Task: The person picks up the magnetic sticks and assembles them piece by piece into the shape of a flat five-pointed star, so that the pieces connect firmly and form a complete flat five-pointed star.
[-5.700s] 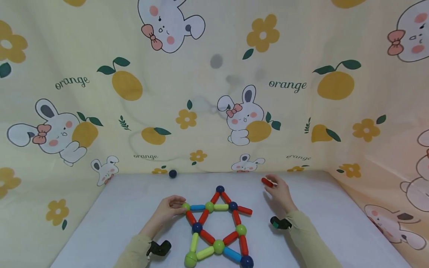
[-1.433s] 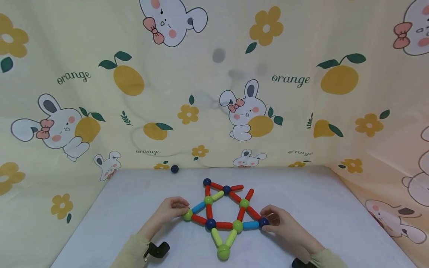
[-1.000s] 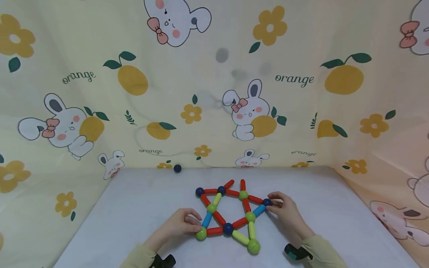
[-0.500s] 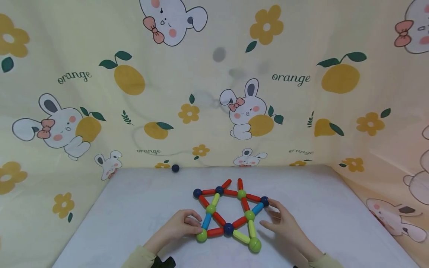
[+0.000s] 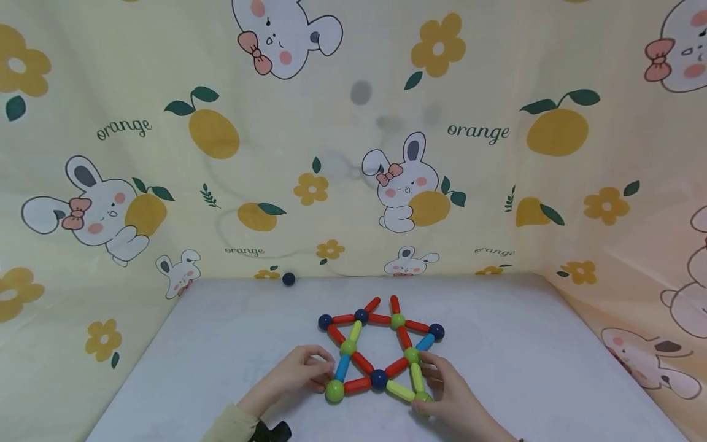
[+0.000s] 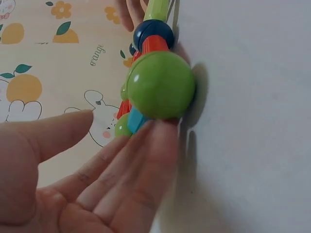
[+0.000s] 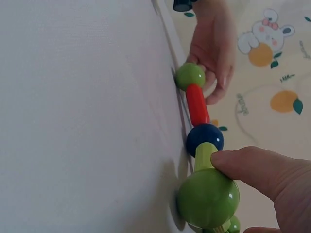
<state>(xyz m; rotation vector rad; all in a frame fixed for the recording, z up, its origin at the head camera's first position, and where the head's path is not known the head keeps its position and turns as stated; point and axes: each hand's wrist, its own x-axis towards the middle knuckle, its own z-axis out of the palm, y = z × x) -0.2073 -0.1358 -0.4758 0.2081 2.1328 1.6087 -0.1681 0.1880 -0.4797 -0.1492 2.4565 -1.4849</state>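
Observation:
A flat star-like frame of magnetic rods and balls lies on the white table, with red, blue and yellow-green rods. At its left corner is a green ball; my left hand is beside it, fingers extended against the ball and thumb held apart in the left wrist view. My right hand holds the near right corner, thumb across the green ball and yellow-green rod; its other fingers are mostly hidden in the right wrist view. Two red rods stick out from the far side with free ends.
A loose navy ball lies at the table's back edge. Behind it hangs a printed cloth with rabbits and oranges. A dark wrist camera sits on the left wrist.
The frame was turned between 1.4 and 1.0 s ago. Since then my right hand has left the navy ball at the right and come down to the near green ball. My left fingers have loosened.

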